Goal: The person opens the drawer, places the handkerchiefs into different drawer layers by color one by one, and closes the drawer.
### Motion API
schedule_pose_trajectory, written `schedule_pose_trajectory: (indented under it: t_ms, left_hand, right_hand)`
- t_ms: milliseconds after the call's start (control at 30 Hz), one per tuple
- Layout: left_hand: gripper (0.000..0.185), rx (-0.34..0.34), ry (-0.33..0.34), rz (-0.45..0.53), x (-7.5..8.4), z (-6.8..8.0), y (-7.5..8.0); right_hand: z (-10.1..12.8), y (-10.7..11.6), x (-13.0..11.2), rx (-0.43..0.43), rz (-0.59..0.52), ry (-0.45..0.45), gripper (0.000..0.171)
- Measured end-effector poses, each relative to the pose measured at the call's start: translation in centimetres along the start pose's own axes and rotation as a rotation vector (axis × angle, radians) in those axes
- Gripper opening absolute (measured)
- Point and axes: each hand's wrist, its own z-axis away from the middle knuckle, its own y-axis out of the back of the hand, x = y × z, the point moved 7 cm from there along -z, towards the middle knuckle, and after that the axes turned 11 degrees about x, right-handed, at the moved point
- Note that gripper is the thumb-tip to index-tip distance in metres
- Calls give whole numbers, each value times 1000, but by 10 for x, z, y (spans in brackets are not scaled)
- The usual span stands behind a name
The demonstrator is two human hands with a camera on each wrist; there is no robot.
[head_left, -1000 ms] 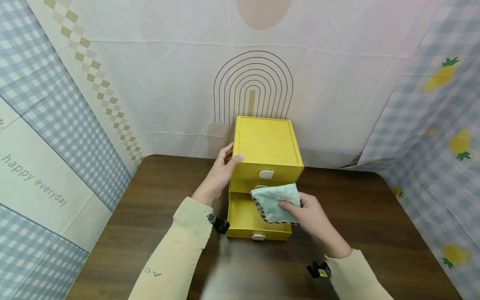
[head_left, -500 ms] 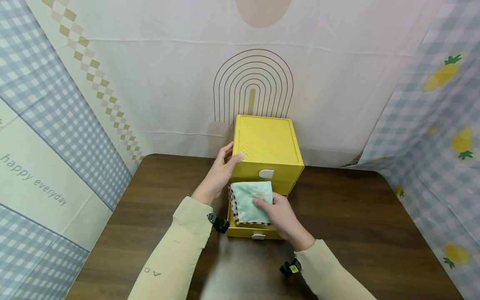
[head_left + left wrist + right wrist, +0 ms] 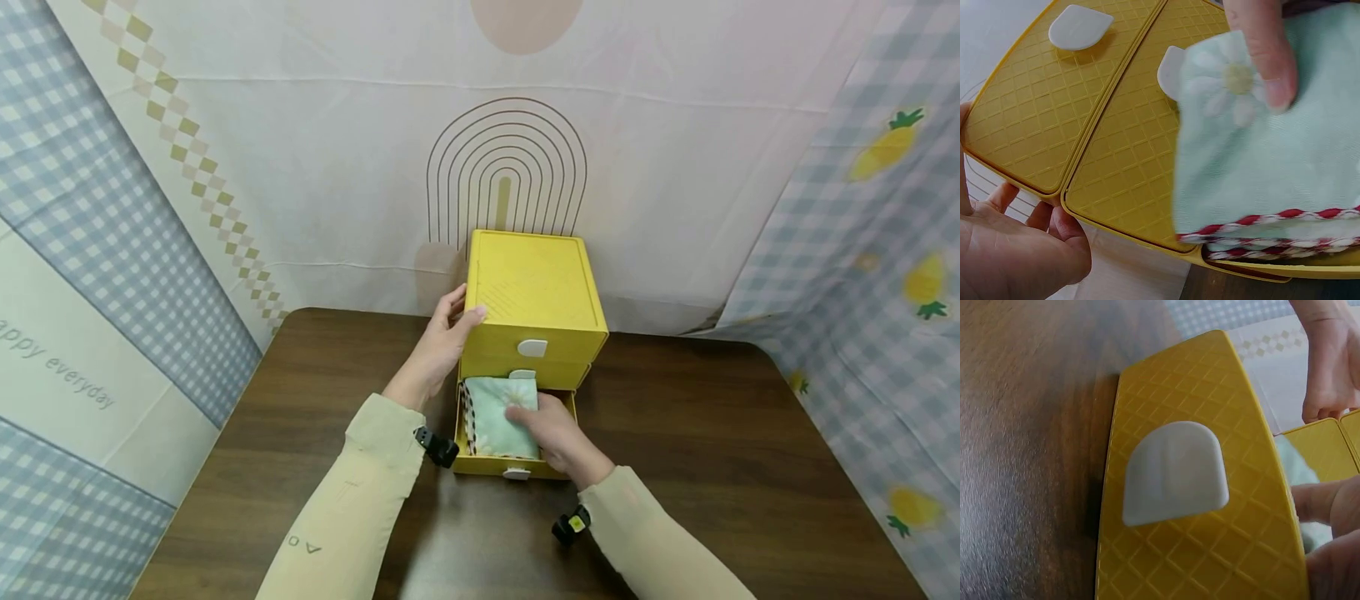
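A small yellow drawer cabinet (image 3: 534, 279) with white tabs stands against the back cloth. Its bottom drawer (image 3: 480, 467) is pulled out toward me. My left hand (image 3: 435, 357) holds the cabinet's left side, thumb at the top front edge and fingers along the side wall. Inside the bottom drawer, my right hand (image 3: 561, 435) pinches a folded mint-green handkerchief (image 3: 491, 417), thumb on top and the other fingers mostly hidden. The left wrist view shows a white daisy on the handkerchief (image 3: 1222, 156) and a red-and-white stitched edge. In the right wrist view the drawer front (image 3: 1191, 550) hides most of the handkerchief.
The cabinet sits on a dark brown wooden table (image 3: 712, 450), near its back edge. Above the bottom drawer, the upper drawers are closed. A pale printed cloth (image 3: 337, 167) hangs behind, and checked cloths (image 3: 847, 333) hang at the sides.
My right hand has carried the handkerchief left over the bottom drawer, then lowered it inside. The left hand has stayed at the cabinet's side.
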Motion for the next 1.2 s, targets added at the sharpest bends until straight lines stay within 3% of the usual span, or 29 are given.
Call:
schedule_pose_trajectory:
  t_ms: [367,667,800,1200]
  left_hand:
    - [66,-6,-8,1,0,2,0]
    - [67,-2,-3,1,0,1,1]
    - [67,-3,-7,2,0,0,0]
    - [68,-1,-11,-14,3,1,1]
  right_hand:
    - [-7,8,15,32,163,-84,44]
    - [-10,11,18,37,210,-117,39]
    - [-12,12,17,37,240,-126,47]
    - [-3,17,4,4,296,-59,67]
